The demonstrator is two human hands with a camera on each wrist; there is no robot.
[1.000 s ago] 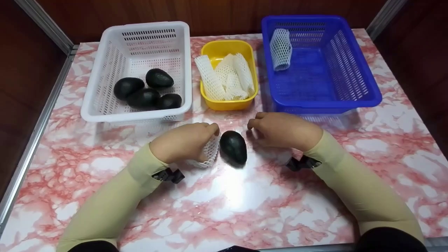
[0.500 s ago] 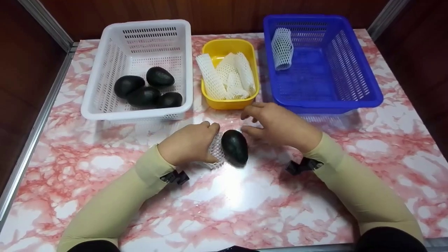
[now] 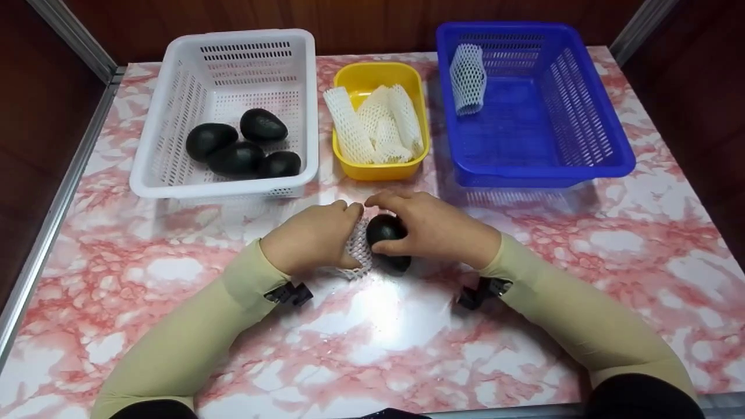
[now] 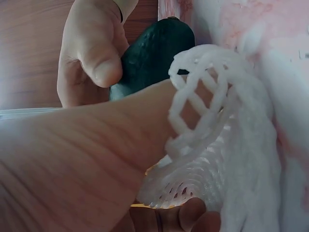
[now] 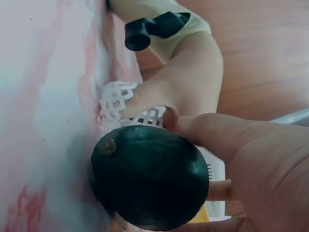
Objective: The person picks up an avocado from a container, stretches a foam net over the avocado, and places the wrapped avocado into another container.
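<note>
A dark green avocado (image 3: 383,227) lies on the table in front of the yellow box. My right hand (image 3: 439,228) reaches over it from the right and grips it, thumb on the near side and fingers round the far side. In the right wrist view, the blunt end of the avocado (image 5: 149,179) shows a brown stem scar. Just left of it, my left hand (image 3: 311,238) holds a white foam net sleeve (image 3: 359,249). The left wrist view shows the thumb at the mouth of the net sleeve (image 4: 246,145), with fingertips on its other side.
At the back left, a white basket (image 3: 169,116) holds several avocados (image 3: 237,158). A yellow box (image 3: 381,171) with several foam net sleeves (image 3: 352,125) stands mid-back. One white netted piece (image 3: 467,80) leans inside the blue basket (image 3: 535,171) at back right.
My right hand has moved left, from beside the avocado onto it, and now grips it. My left hand has shifted slightly right with the net sleeve, closer to the avocado.
</note>
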